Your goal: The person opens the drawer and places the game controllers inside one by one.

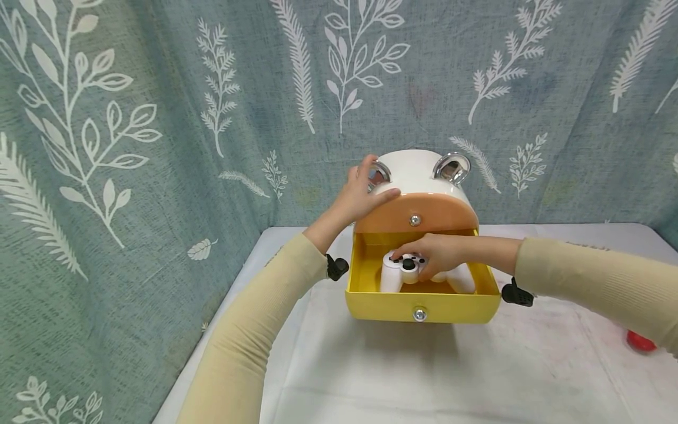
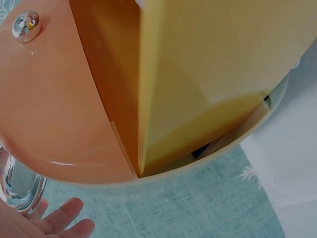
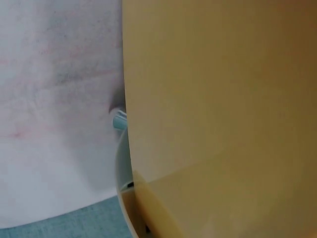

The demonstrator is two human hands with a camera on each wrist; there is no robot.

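White game controller [image 1: 392, 275] lies directly beneath the right hand [image 1: 442, 254], inside the pulled-out yellow drawer [image 1: 381, 307]; that hand's fingers curl over its middle and grip it. On the drawer's front, between the hand and the person, sits a silver knob [image 1: 419, 314]. Just beyond the hand is an orange drawer front [image 1: 445, 212], set flush in the box and bearing its own round knob [image 1: 415, 220].

Farther off and to the right hand's left, the left hand [image 1: 362, 197] has its fingers spread by a silver loop [image 1: 382, 171], thumb stretched toward the orange front's upper edge; how firmly it touches I cannot tell. Another loop [image 1: 461, 168] stands on the white top [image 1: 413, 168], beyond the right hand. Well apart, to that hand's right, a red object [image 1: 641, 341] shows partly beneath the sleeve [image 1: 593, 274]. Farthest away hangs a leaf-patterned curtain [image 1: 424, 88].
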